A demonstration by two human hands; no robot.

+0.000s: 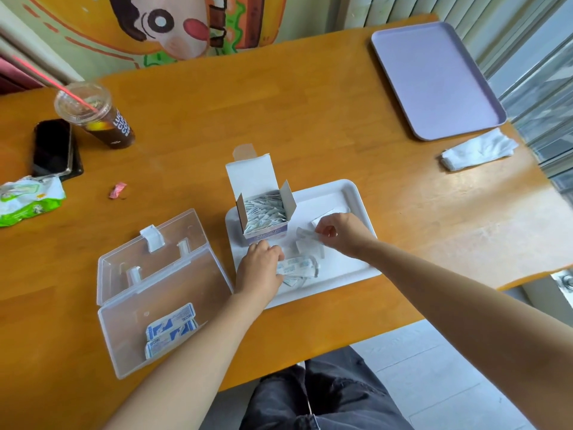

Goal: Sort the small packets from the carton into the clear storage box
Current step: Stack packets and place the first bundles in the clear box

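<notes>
Cup [93, 114], phone [52, 147] at 10 o'clock; purple tray [434, 79] at 1.
Carton [266, 212] at 12, full; box [124, 336] at 7 holds few packets [170, 330]. My left hand [260, 265] grips loose packets [299, 268] on white tray [347, 193]; right hand [338, 232] pinches a packet [307, 234].

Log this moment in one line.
left hand touches loose packets on white tray | right hand pinches packet | carton open, mostly full | clear box open, holds sorted packets

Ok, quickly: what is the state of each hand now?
Left hand: curled over loose packets; grip cannot be told.
Right hand: pinches a small packet.
</notes>
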